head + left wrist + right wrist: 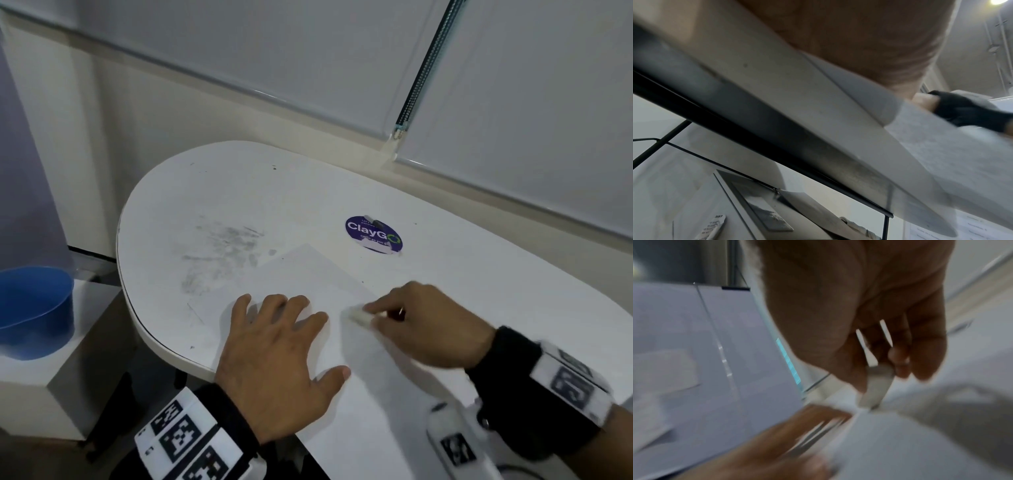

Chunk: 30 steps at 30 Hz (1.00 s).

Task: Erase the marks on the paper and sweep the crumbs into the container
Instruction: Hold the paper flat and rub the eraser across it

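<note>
**Erasing under way, sweep not begun**

The left hand [274, 346] lay flat, fingers spread, pinning the paper [308, 274] on the counter [479, 274]. Just beside it, the right hand [428, 325] pinched the eraser [359, 315] against the sheet. No marks or crumbs could be made out; the blue container [34, 308] sat well left of the paper, off the counter.

White paper [308, 274] flat on table, angled — white eraser [359, 316] touching it; blue container [34, 308] well left, off table.

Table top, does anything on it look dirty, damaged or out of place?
Yes. Grey smudges stain the white table left of the paper, and the round purple ClayGo sticker looks scuffed and torn along its lower edge. The paper lies askew, overhanging the near edge. No spill shows.
</note>
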Each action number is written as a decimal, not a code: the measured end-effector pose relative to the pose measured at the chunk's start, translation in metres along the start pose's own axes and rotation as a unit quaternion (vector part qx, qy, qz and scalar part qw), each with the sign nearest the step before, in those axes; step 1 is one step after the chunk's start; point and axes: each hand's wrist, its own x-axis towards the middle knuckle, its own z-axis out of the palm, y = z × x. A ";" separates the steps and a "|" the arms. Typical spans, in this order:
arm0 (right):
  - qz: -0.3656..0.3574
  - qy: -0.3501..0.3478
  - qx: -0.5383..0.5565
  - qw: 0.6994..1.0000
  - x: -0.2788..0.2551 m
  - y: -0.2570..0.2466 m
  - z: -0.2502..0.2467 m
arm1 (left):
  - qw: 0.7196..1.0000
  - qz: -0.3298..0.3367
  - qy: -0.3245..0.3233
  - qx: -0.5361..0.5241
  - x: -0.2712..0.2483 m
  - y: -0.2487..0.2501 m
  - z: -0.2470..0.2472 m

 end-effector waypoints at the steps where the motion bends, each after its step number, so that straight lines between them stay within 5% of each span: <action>1: 0.028 0.020 -0.006 0.999 0.005 0.006 -0.003 | 1.000 0.001 0.000 -0.001 -0.001 0.000 0.000; 3: 0.032 0.031 -0.006 0.999 0.005 0.010 -0.002 | 1.000 0.003 0.004 -0.006 -0.002 0.000 0.000; 7: -0.025 -0.054 0.061 0.996 -0.013 -0.002 0.003 | 1.000 0.000 0.009 -0.004 0.000 0.000 0.002; 11: 0.052 0.005 0.032 0.998 -0.003 0.019 -0.005 | 1.000 0.002 0.005 -0.001 -0.001 0.000 0.002; 16: 0.006 -0.065 0.072 0.995 -0.014 -0.001 0.001 | 1.000 0.000 0.007 -0.001 0.000 0.000 0.003; 20: 0.090 0.011 0.058 0.994 0.003 0.023 -0.018 | 1.000 0.005 0.008 -0.001 -0.002 -0.001 0.002; 25: 0.000 -0.007 0.120 0.993 -0.010 0.002 -0.009 | 1.000 0.002 0.003 0.004 0.000 -0.001 0.003; 30: 0.026 -0.020 0.061 0.998 0.001 0.013 -0.005 | 1.000 0.003 -0.002 0.007 -0.001 -0.001 0.003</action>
